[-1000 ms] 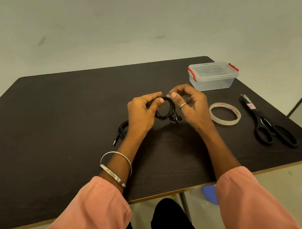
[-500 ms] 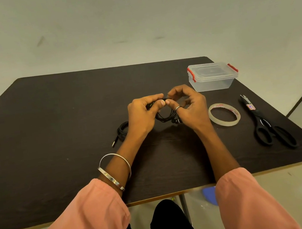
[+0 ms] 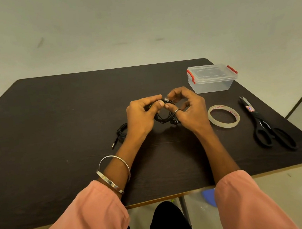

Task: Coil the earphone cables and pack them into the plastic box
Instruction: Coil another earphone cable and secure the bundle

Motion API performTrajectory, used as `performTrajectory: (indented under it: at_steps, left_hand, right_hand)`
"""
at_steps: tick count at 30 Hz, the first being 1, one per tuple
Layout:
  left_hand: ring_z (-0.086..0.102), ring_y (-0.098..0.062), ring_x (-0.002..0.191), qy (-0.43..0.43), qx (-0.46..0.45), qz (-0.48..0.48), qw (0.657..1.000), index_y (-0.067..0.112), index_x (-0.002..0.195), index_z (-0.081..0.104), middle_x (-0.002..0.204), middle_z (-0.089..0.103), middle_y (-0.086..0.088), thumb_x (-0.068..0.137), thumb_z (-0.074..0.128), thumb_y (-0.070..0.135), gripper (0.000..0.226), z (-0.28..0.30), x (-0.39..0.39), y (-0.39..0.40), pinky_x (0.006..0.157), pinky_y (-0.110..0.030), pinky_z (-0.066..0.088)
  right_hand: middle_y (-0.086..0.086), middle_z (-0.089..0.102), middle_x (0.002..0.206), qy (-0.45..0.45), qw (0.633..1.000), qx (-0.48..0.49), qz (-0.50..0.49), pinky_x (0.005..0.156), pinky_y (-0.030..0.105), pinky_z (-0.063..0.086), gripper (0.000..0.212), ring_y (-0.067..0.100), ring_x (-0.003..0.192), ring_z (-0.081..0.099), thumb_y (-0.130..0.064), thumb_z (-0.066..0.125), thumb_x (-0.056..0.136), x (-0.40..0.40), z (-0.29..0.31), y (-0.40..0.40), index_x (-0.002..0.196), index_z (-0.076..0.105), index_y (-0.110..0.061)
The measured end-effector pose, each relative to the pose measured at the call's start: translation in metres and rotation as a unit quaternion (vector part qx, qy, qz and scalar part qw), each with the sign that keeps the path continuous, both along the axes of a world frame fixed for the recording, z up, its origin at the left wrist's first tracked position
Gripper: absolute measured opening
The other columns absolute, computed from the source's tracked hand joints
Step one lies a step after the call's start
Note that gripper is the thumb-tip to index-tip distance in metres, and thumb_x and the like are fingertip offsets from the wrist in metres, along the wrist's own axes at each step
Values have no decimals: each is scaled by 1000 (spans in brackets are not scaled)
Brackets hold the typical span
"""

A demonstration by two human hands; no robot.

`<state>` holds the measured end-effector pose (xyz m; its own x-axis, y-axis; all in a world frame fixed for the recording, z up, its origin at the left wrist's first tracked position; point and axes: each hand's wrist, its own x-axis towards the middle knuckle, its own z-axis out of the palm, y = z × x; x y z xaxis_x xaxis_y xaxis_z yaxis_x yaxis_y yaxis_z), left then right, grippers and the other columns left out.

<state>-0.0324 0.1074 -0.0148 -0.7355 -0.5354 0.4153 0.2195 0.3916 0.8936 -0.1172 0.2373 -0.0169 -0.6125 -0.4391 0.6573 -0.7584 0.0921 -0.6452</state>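
— Where's the coil (image 3: pixel 164 116) right now?

— Up off the table (image 3: pixel 52 127), held between both hands near the middle. It's a small black loop of earphone cable, hanging below the fingers, with what looks like an earbud dangling at its lower right edge.

— How are the hands on it?

— The left hand (image 3: pixel 140 115) has thumb and forefinger curled and pinching the top of the loop. The right hand (image 3: pixel 189 109) is curled in too, its thumb and forefinger nipping the same top part, where there's something small and pale; I can't tell what it is. A ring sits on one right finger, and that finger is hooked at the loop's right side.

— Is there a second cable?

— Yes, another black bundle (image 3: pixel 122 132) lies on the table just left of the left hand, partly behind the wrist. Its plug (image 3: pixel 114 144) sticks out toward the near left.

— And the box (image 3: pixel 211 80)?

— Clear plastic, red clips at each end, lid on, standing at the far right, just beyond the right hand and apart from it.

— Anything else?

— A tape roll (image 3: pixel 224 116) lies flat just right of the right hand. Black scissors (image 3: pixel 267 128) lie further right, blades pointing away, handles nearer. There are two bangles (image 3: pixel 114 174) on the left wrist and pink sleeves (image 3: pixel 87 222) on both arms.
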Motion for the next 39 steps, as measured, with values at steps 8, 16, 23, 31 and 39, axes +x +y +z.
performTrajectory:
  at_steps: [8, 16, 23, 31, 39]
  left_hand:
    - [65, -4, 66, 2, 39, 0, 999, 14, 99, 74, 84, 74, 2, 81, 73, 14, 18, 1, 0, -1, 71, -23, 56]
    - [70, -9, 85, -7, 56, 5, 998, 17, 92, 76, 86, 75, 2, 80, 75, 15, 12, -1, -2, -2, 84, -33, 57]
    - [70, -11, 88, -21, 37, -16, 999, 17, 94, 76, 86, 75, 2, 80, 75, 17, 14, -3, -2, -1, 87, -37, 56]
    - [70, -10, 89, -19, 20, -28, 999, 15, 95, 76, 90, 75, 2, 81, 73, 13, 15, -1, -1, 2, 87, -36, 56]
    - [69, -10, 93, -14, 22, -28, 999, 16, 98, 75, 91, 75, 2, 84, 71, 15, 15, -3, -2, -1, 91, -39, 54]
  right_hand:
    - [-2, 66, 93, 51, 998, 24, 12, 58, 21, 49, 22, 11, 80, 62, -15, 74, 81, 1, -1, -1, 101, 65, -11]
    - [-1, 67, 88, 23, 999, 7, 26, 57, 26, 50, 13, 12, 76, 62, -14, 69, 85, 7, 4, 0, 96, 68, -10]
    - [-1, 66, 76, -49, 998, -24, -9, 58, 14, 46, 9, 6, 69, 60, -13, 62, 91, 8, 5, 1, 90, 68, -7]
    - [-5, 66, 77, -76, 997, -25, 10, 61, 18, 51, 4, 5, 70, 62, -11, 63, 91, 7, 6, 1, 90, 66, -9]
    - [2, 67, 89, -113, 992, -20, 42, 69, 26, 56, 15, 17, 78, 65, -11, 71, 84, 5, 4, 0, 95, 63, -9]
